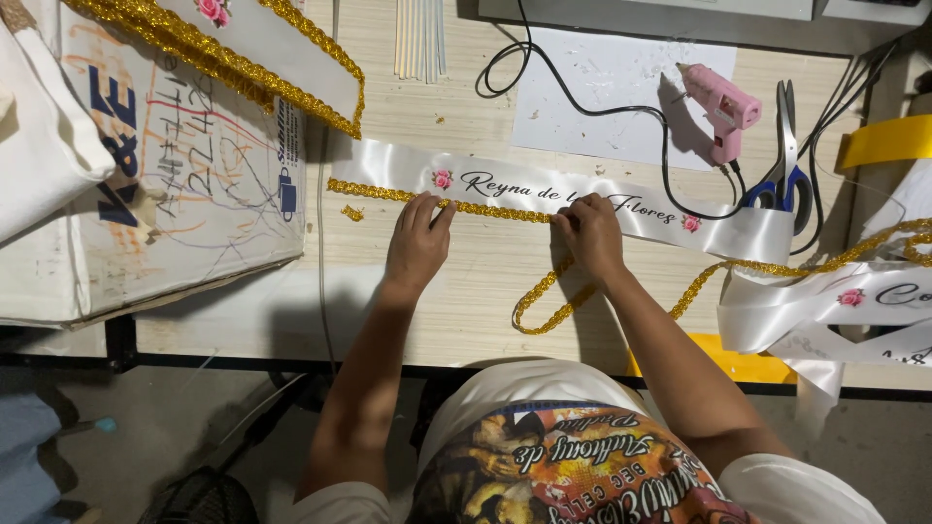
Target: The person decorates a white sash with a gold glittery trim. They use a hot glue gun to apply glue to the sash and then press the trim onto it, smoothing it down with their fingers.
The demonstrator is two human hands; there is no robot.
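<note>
A white satin sash (388, 165) with black script and small pink roses lies across the wooden table (485, 291). A gold glitter trim (374, 192) runs along its near edge. My left hand (417, 243) presses fingertips down on the trim at the sash's edge. My right hand (587, 233) pinches the trim against the sash farther right. The loose rest of the trim (544, 303) loops toward me and trails off to the right.
A pink glue gun (723, 109) with a black cord rests on white paper (602, 92) behind the sash. Blue-handled scissors (784, 160) lie beside it. Glue sticks (419, 39) sit at the back. A scribbled cardboard box (184, 155) and another trimmed sash (262, 49) occupy the left; more ribbon (825, 301) piles at the right.
</note>
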